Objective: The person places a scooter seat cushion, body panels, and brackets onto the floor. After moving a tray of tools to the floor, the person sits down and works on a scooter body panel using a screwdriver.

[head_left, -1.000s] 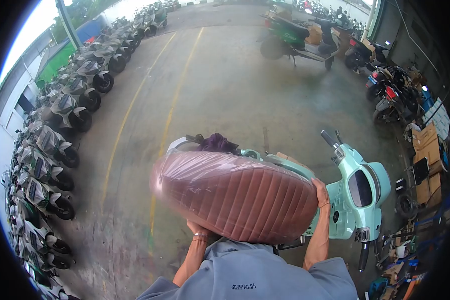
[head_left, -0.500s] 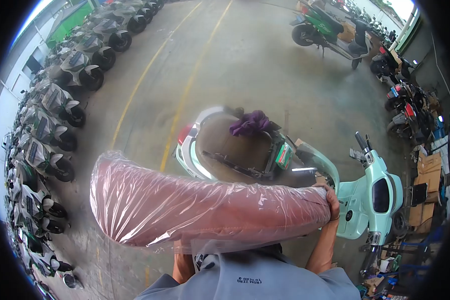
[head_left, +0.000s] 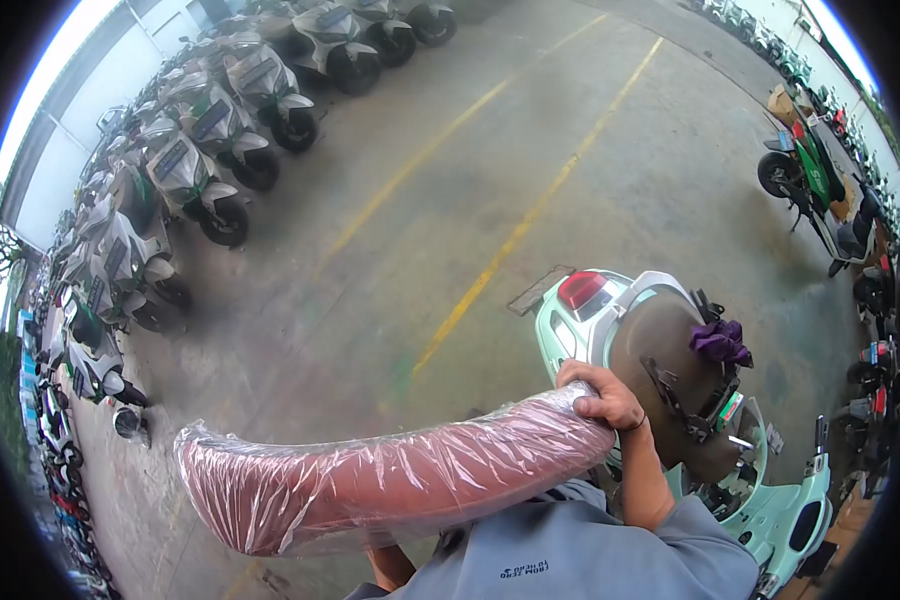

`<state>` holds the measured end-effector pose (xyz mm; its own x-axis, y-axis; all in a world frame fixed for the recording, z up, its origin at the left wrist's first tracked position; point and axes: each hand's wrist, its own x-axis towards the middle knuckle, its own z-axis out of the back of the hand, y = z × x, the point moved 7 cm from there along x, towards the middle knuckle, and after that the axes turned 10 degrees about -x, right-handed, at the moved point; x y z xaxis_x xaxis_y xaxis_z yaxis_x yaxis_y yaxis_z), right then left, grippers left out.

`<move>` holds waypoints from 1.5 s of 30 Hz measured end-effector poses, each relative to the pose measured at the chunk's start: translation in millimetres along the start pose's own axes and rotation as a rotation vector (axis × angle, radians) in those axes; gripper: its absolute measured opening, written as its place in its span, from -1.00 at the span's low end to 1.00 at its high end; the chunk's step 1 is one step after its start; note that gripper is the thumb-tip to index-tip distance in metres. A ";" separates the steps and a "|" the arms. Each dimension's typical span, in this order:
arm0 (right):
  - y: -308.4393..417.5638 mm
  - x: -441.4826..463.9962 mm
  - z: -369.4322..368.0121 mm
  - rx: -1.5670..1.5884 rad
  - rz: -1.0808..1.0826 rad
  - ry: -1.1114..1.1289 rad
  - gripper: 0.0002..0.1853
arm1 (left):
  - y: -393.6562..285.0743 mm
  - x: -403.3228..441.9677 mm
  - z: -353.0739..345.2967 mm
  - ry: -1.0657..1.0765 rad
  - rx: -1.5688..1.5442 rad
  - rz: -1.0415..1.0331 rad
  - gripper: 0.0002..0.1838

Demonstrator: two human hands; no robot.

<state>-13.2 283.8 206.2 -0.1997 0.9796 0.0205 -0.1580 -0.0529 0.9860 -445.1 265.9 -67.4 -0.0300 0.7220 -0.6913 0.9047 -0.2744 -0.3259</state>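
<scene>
A long reddish-brown scooter seat point(head_left: 390, 475), wrapped in clear plastic, lies across the front of the grey shirt, seen from its side. My right hand point(head_left: 605, 395) has its fingers wrapped round the seat's right end. Only my left forearm shows below the seat; the seat hides my left hand. To the right stands a mint-green scooter point(head_left: 560, 325) without its seat, its brown underseat tub point(head_left: 660, 345) exposed. A purple cloth point(head_left: 722, 343) rests on the tub's edge, with a small green box point(head_left: 730, 410) nearby.
Rows of wrapped scooters point(head_left: 185, 165) line the left side. A green and black scooter point(head_left: 820, 180) stands at the upper right, with more vehicles below it. Yellow lines point(head_left: 530, 215) cross the floor. A metal can point(head_left: 127, 424) stands at the left.
The seat has tipped onto its side and come away from the scooter. The view has swung left, so the scooter now appears farther right, its tub uncovered.
</scene>
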 end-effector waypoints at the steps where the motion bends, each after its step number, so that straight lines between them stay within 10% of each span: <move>1: 2.5 21.4 -12.6 0.000 -0.034 0.079 -0.57 | -14.8 2.3 2.4 -0.013 -0.010 -0.018 -0.41; 20: -40.7 274.9 -63.0 -0.163 0.027 0.465 -0.58 | -93.1 53.2 -13.0 -0.205 -0.167 -0.242 -0.41; 31: -12.4 447.2 55.3 -0.288 0.365 0.461 -0.11 | -46.8 216.3 -214.4 -0.154 -0.067 -0.178 -0.42; 45: -63.8 452.4 305.2 -0.592 -0.001 0.160 0.29 | 75.5 458.8 -499.4 0.069 0.188 0.085 -0.42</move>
<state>201.7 789.4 203.1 -0.3349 0.9409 -0.0503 -0.6596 -0.1960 0.7257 -178.4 893.7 -87.1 0.0778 0.7315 -0.6774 0.8074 -0.4449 -0.3876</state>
